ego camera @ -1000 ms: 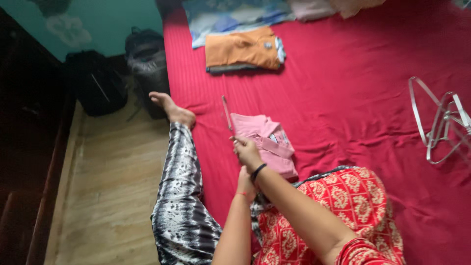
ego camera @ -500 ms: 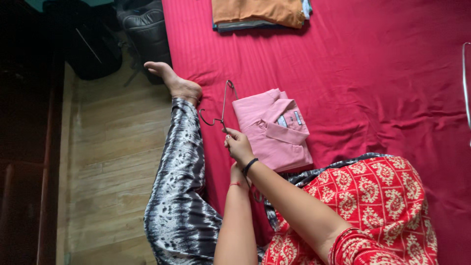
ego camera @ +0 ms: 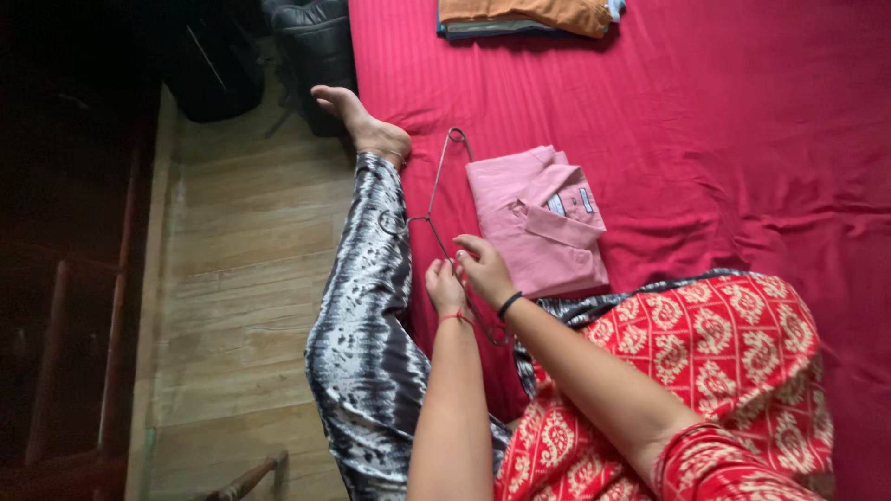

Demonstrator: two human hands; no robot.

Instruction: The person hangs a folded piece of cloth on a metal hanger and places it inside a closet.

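A folded pink shirt lies on the red bed sheet just in front of me. A thin metal wire hanger rests at the bed's left edge, beside the shirt. My left hand and my right hand are close together at the hanger's lower part, fingers closed on the wire. My right wrist wears a black band, my left a red thread.
A stack of folded clothes with an orange top lies at the far end of the bed. My leg in black-and-white trousers stretches along the bed edge above the wooden floor. Dark bags stand on the floor.
The hanger has come down from upright to lying flat beside the pink shirt. My left hand has moved up next to my right on the wire. The view has shifted downward.
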